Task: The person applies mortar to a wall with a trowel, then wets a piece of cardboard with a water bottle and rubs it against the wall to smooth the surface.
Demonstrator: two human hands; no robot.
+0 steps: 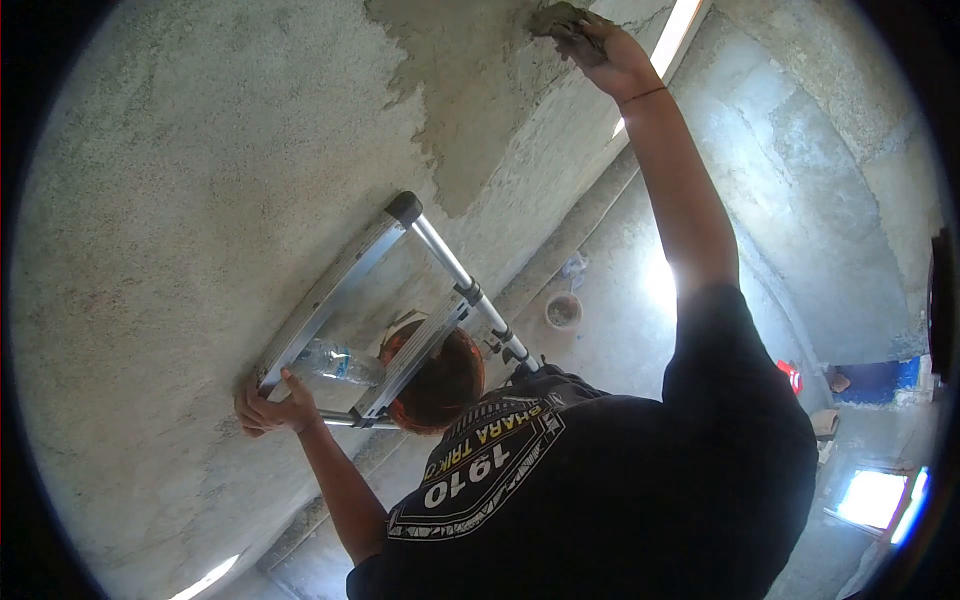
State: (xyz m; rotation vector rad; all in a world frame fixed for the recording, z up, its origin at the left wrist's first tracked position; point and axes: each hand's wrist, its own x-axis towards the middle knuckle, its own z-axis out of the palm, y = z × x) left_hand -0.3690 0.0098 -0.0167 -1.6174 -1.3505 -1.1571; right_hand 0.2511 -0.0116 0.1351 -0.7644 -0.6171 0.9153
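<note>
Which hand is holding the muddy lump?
The right hand, at the top of the picture, its fingers around the lump. The left hand has no lump: it grips the ladder.

The shirt [620, 480], nearer the left hand [275, 408] than the right hand [597, 58], bears white "1910" and "BHARA TRIK", its end unclear; the bottle [325, 360] has an illegible label [343, 361].
</note>
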